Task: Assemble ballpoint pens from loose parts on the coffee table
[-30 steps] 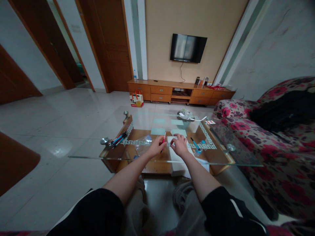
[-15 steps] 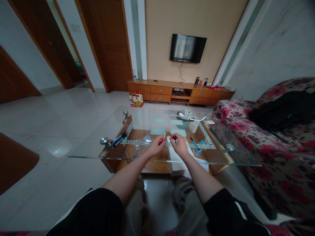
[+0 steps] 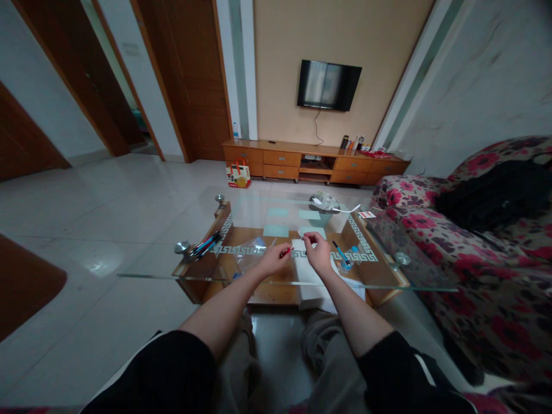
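Note:
My left hand (image 3: 275,260) is closed in a pinch above the glass table (image 3: 166,276). A small, thin red piece with a pale tip (image 3: 287,250), which looks like a pen part, sticks out of its fingers toward the right. Close by on the right, my right hand (image 3: 317,253) is also pinched, thumb against fingers. Something tiny and pale shows at its fingertips, too small to name. The hands are a short gap apart. Under and beside the right hand is a white box (image 3: 308,282).
Several blue and black pens (image 3: 206,245) lie at the table's left. A clear plastic bag (image 3: 249,253) is beside my left hand. On the right are a blue pen (image 3: 341,253) and a round blue cap (image 3: 355,249). A basket (image 3: 324,218) stands toward the back.
The red piece in my left hand has tipped from pointing upward to lying flatter, toward the right. My right hand has shifted slightly right, its fingertips still pinched.

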The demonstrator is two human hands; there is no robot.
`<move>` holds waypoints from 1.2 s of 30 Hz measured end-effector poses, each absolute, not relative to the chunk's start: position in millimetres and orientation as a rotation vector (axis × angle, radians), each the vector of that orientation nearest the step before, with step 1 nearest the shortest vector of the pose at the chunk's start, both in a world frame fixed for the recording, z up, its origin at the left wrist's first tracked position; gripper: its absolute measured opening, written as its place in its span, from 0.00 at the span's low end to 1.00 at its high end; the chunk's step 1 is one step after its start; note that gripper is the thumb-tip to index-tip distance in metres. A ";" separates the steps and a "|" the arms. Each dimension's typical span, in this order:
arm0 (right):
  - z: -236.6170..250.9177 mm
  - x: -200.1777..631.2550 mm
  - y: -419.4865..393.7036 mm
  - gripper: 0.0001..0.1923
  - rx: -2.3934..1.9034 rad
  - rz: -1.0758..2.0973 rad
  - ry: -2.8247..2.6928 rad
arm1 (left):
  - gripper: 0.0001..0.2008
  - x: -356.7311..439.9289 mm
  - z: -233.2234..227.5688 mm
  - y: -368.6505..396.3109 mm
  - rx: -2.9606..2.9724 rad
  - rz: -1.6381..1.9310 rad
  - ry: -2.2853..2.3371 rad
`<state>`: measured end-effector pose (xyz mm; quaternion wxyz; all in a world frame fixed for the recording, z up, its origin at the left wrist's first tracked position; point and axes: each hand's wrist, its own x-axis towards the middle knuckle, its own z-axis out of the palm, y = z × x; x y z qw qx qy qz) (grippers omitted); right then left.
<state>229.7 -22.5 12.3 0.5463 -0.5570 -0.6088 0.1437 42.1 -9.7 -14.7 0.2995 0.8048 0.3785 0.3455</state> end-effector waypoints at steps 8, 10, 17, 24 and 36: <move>14.0 227.8 -23.1 0.11 -1.310 0.320 -1.455 | 0.13 42.0 -17.0 -8.2 2.156 0.902 0.999; 14.5 227.8 -23.6 0.11 -1.306 0.324 -1.457 | 0.13 42.0 -17.2 -8.1 2.158 0.904 0.991; 16.7 227.5 -25.5 0.11 -1.309 0.335 -1.462 | 0.13 41.3 -18.5 -7.4 2.167 0.896 1.000; 15.1 228.1 -24.2 0.11 -1.305 0.318 -1.467 | 0.13 42.0 -16.7 -7.9 2.159 0.890 1.002; 8.3 227.7 -21.5 0.11 -1.294 0.376 -1.498 | 0.14 41.8 -22.6 -5.9 2.149 0.896 1.001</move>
